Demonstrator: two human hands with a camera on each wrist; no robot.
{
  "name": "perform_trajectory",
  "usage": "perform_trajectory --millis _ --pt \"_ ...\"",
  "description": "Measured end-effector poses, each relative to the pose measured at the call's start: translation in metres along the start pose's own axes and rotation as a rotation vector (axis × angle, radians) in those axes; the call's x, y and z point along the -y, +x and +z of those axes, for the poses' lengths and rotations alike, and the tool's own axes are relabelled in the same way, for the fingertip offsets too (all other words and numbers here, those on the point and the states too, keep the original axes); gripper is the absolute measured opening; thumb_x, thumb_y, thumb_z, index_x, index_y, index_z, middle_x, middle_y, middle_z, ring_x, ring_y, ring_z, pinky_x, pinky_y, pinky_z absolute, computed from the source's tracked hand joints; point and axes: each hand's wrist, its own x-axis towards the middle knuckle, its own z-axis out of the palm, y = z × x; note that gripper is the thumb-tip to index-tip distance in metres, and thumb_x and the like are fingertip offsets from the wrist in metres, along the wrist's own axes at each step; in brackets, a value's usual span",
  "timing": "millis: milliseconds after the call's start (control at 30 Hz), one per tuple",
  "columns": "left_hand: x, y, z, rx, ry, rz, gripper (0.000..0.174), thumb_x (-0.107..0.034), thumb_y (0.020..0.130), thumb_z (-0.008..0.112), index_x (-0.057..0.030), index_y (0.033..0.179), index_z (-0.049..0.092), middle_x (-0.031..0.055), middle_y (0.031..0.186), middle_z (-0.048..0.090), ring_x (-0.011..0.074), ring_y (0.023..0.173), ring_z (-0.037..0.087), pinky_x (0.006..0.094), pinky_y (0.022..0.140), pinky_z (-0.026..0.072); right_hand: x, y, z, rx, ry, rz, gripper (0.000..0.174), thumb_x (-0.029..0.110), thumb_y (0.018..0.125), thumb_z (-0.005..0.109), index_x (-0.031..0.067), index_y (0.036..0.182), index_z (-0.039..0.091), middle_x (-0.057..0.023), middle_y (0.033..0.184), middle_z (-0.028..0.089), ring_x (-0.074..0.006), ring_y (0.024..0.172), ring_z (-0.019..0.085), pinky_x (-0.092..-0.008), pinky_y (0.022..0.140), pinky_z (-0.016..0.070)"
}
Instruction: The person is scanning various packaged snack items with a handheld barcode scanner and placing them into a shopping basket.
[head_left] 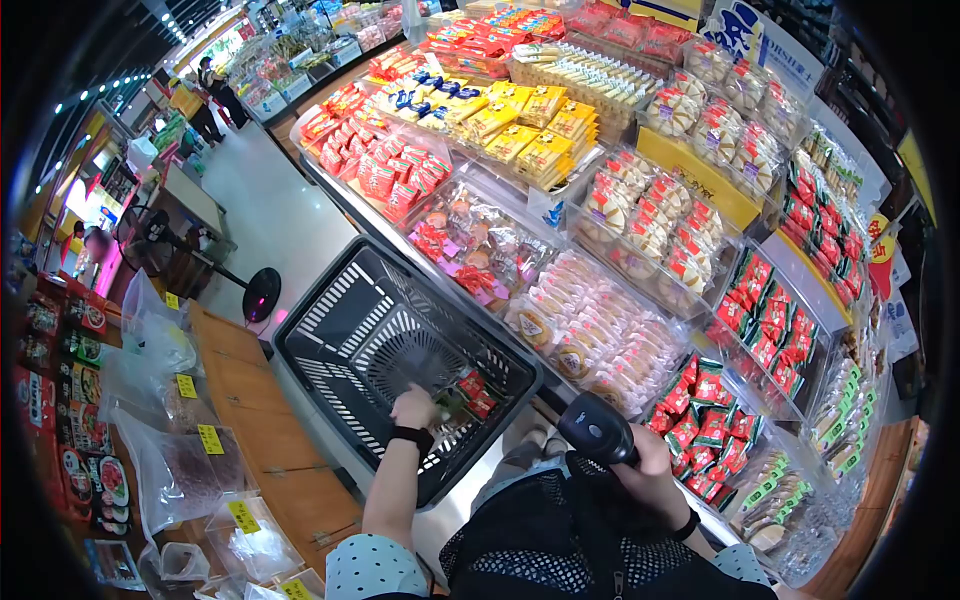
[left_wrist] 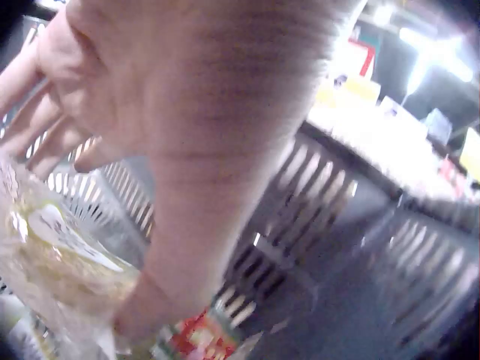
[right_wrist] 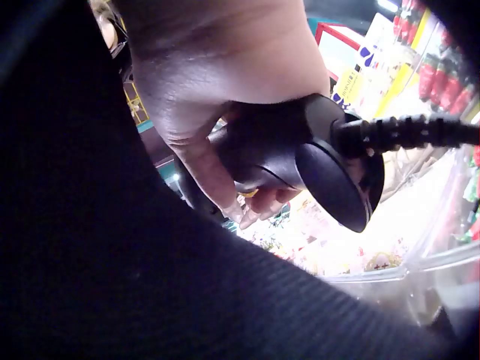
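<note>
The left hand [head_left: 415, 408] reaches down inside a black plastic basket [head_left: 300, 325]. In the left wrist view the fingers of this hand [left_wrist: 112, 97] are spread and fairly straight, and its thumb lies against a clear-wrapped package [left_wrist: 67, 259] with a pale label. Beside that package, low in the basket, are red-and-green packets [head_left: 477, 395]. The right hand [head_left: 655, 475] grips a black handheld scanner [head_left: 595, 428] by its handle. In the right wrist view, thumb and fingers of the right hand [right_wrist: 202, 127] wrap around the scanner [right_wrist: 277, 142], whose ribbed cable runs off to the right.
Tiered clear bins of wrapped snacks [head_left: 640, 215] stand ahead and to the right of the basket. At the left are a wooden counter [head_left: 265, 420], plastic bags with yellow tags and a black fan [head_left: 262, 295]. An aisle floor [head_left: 290, 215] runs toward people in the distance.
</note>
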Motion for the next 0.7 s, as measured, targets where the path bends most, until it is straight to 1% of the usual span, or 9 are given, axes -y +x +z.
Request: perform_trajectory --millis 67,167,267,367,400,467,600,633,700 --pt "0.013 -0.05 -0.061 0.01 -0.259 0.2 0.112 -0.044 0.05 0.075 0.0129 0.13 0.021 0.0238 0.112 0.055 0.0248 0.096 0.06 0.0308 0.083 0.0462 0.003 0.002 -0.001 0.006 -0.006 -0.025 0.045 0.003 0.059 0.066 0.0003 0.102 0.057 -0.0181 0.091 0.061 -0.0331 0.084 0.061 -0.0357 0.075 0.048" --pt "0.029 -0.103 -0.094 0.305 -1.312 0.706 0.1 -0.011 0.057 0.076 0.0033 0.136 0.016 0.0183 0.112 0.052 0.026 0.107 0.052 0.0327 0.095 0.037 -0.004 0.0 -0.002 0.049 0.069 0.017 0.045 0.002 0.059 0.065 0.0002 0.103 0.056 -0.0183 0.091 0.061 -0.0333 0.084 0.061 -0.0358 0.075 0.0478" --pt "0.006 -0.158 -0.091 0.138 -1.926 1.237 0.1 -0.016 0.059 0.076 0.0014 0.137 0.016 0.0192 0.113 0.049 0.0327 0.108 0.05 0.0414 0.1 0.0332 -0.002 0.0 -0.007 0.05 0.045 -0.025 0.043 0.002 0.061 0.064 -0.0002 0.103 0.056 -0.0183 0.091 0.061 -0.0336 0.083 0.061 -0.0356 0.075 0.0477" --pt "-0.009 -0.163 -0.057 0.352 -2.637 1.147 0.07 -0.026 0.074 0.065 -0.0028 0.131 0.032 0.0171 0.116 0.049 0.034 0.121 0.037 0.0561 0.1 0.0278 -0.003 0.0 -0.011 0.049 0.067 0.002 0.041 0.003 0.062 0.063 -0.0002 0.102 0.056 -0.0184 0.09 0.061 -0.0338 0.083 0.061 -0.0352 0.075 0.0476" --pt "-0.021 -0.169 -0.057 0.357 -2.637 1.145 0.07 -0.026 0.074 0.065 -0.0028 0.131 0.032 0.0171 0.116 0.049 0.034 0.121 0.037 0.0561 0.1 0.0278 -0.002 0.0 -0.014 0.066 0.085 0.014 0.042 0.002 0.062 0.063 0.0 0.104 0.056 -0.0173 0.09 0.061 -0.0313 0.083 0.061 -0.0341 0.075 0.0475" --pt "-0.042 -0.185 -0.06 0.355 -2.643 1.479 0.049 -0.023 0.082 0.057 -0.0042 0.123 0.04 0.0151 0.118 0.048 0.0315 0.126 0.031 0.0599 0.1 0.0255 -0.001 0.001 -0.018 0.081 0.102 0.029 0.043 0.001 0.063 0.063 0.0001 0.105 0.055 -0.0163 0.091 0.062 -0.0288 0.084 0.062 -0.033 0.076 0.0474" --pt "-0.059 -0.177 -0.057 0.569 -2.493 1.343 0.035 -0.027 0.087 0.05 -0.0048 0.115 0.046 0.0142 0.123 0.046 0.0289 0.128 0.028 0.0552 0.103 0.0257 0.002 -0.001 -0.027 0.234 0.472 0.047 0.043 0.001 0.066 0.065 -0.0019 0.108 0.054 -0.0129 0.095 0.062 -0.0207 0.088 0.061 -0.0297 0.077 0.0465" --pt "-0.066 -0.176 -0.058 0.365 -2.265 1.34 0.051 -0.036 0.086 0.048 -0.0022 0.123 0.037 0.0125 0.124 0.043 0.0311 0.124 0.032 0.0494 0.105 0.0253 0.008 -0.001 -0.031 0.314 0.625 0.05 0.043 0.001 0.067 0.065 -0.0028 0.109 0.054 -0.012 0.096 0.062 -0.0186 0.089 0.061 -0.0289 0.078 0.0462" --pt "-0.074 -0.19 -0.065 0.421 -2.165 1.126 0.042 -0.028 0.086 0.051 -0.0005 0.116 0.041 0.015 0.124 0.043 0.0324 0.121 0.036 0.0498 0.104 0.0261 0.023 0.001 -0.034 0.255 0.603 0.048 0.04 0.005 0.068 0.067 -0.0035 0.106 0.055 -0.0138 0.096 0.061 -0.0232 0.087 0.061 -0.0304 0.077 0.0468"
